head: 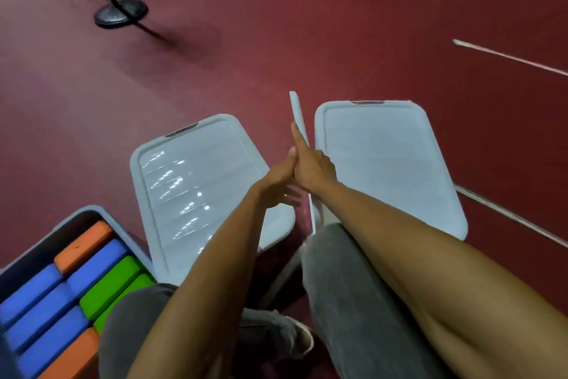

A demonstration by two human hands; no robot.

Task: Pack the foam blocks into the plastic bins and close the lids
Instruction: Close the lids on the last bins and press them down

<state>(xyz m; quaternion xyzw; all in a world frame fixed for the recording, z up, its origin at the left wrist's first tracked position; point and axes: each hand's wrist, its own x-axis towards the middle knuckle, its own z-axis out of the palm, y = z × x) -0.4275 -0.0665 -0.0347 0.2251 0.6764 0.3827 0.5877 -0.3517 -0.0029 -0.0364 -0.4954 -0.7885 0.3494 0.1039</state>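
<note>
Lid (296, 111) was held upright between two shut bins (199, 182).
It was gripped by left hand (278, 177) and right hand (313, 168), fingers curled round it; blocks (92, 274) were packed in a third bin (92, 208).

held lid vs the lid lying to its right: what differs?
Pose: the held lid stands on edge and shows only a thin strip, while the right lid lies flat, full face up.
Contact: the held lid sits between the left hand and right hand, while no hand is on the right lid.
Shared: both look like the same pale grey-blue plastic.
</note>
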